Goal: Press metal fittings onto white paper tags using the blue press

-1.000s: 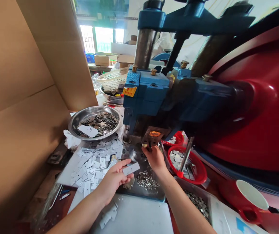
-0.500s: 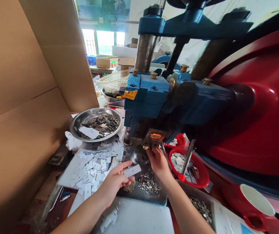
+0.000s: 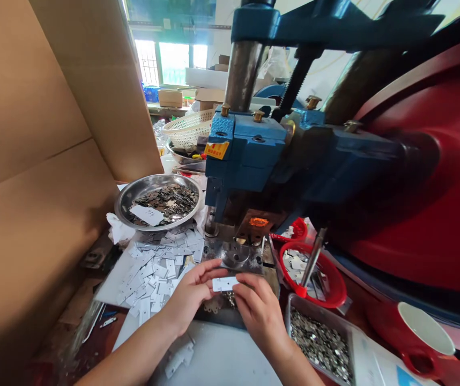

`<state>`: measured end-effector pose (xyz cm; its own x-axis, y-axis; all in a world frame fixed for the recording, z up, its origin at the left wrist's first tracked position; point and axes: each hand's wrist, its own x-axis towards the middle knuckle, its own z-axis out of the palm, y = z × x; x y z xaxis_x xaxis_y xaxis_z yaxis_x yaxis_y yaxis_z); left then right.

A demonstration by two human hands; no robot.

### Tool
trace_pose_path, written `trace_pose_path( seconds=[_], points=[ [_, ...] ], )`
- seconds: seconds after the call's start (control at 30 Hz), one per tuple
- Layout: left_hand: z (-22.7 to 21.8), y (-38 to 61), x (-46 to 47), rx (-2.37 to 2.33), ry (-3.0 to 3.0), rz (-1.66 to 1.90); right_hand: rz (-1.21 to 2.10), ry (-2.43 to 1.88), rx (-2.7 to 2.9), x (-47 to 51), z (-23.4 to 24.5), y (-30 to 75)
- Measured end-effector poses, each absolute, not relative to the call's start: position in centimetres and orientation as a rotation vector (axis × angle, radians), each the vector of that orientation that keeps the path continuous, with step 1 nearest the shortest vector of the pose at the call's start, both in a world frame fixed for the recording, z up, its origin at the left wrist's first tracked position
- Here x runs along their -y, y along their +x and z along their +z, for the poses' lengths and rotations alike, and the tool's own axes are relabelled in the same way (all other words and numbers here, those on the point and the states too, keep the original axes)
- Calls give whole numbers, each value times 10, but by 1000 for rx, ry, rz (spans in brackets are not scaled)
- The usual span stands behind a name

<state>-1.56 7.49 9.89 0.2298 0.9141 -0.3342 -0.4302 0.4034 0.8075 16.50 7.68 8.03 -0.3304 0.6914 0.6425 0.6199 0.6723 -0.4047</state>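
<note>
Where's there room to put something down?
On the white board between the left arm and right arm, just right of those loose pieces. It's crowded farther left, with plates piled in front of the bowl, and on the right, with the red basket and silver bits.

The reddish-brown counter (image 3: 97, 343) is bearing a white board (image 3: 111, 285) left of the left hand (image 3: 190, 295). To the right of the right hand (image 3: 260, 308), a clear bin (image 3: 318, 316) is sitting nearest, a red basket (image 3: 340, 292) just beyond, a red mug (image 3: 386, 328) farthest.
</note>
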Motion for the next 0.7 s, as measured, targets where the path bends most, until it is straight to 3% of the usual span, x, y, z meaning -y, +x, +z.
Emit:
trace_pose_path(
  seconds=[0.3, 0.7],
  points=[
    [95, -5, -108, -1300, 1825, 996, 250, -1268, 1880, -106, 74, 170],
    [70, 22, -179, -1468, 1857, 1034, 484, -1458, 1607, -175, 53, 176]
  ],
)
